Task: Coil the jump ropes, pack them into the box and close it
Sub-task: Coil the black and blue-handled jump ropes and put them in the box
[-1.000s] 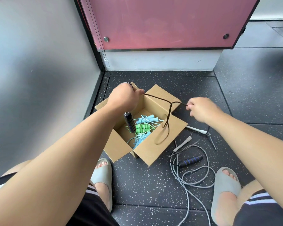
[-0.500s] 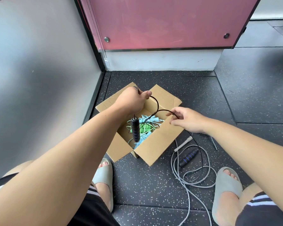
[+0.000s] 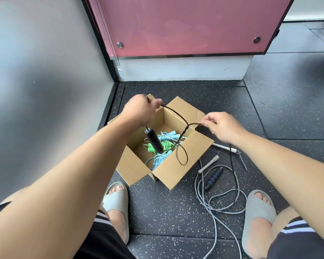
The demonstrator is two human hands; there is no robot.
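Note:
An open cardboard box (image 3: 176,171) sits on the dark floor with blue and green jump ropes (image 3: 162,144) coiled inside. My left hand (image 3: 138,111) grips loops of a black jump rope (image 3: 178,116) above the box, and one black handle (image 3: 153,140) dangles below it. My right hand (image 3: 221,126) pinches the same black cord to the right of the box, stretching it out. A loop of the cord hangs over the box's right flap. The rope's other black and blue handle (image 3: 213,177) lies on the floor.
A grey jump rope (image 3: 213,200) with white handles (image 3: 208,164) lies tangled on the floor to the right of the box. My sandalled feet (image 3: 116,200) stand near the box and the rope. A grey wall is at the left, a pink panel (image 3: 185,25) behind.
My right hand has moved right and away from the box, drawing the black cord out. My left hand has risen slightly with the coil, and the hanging handle has swung.

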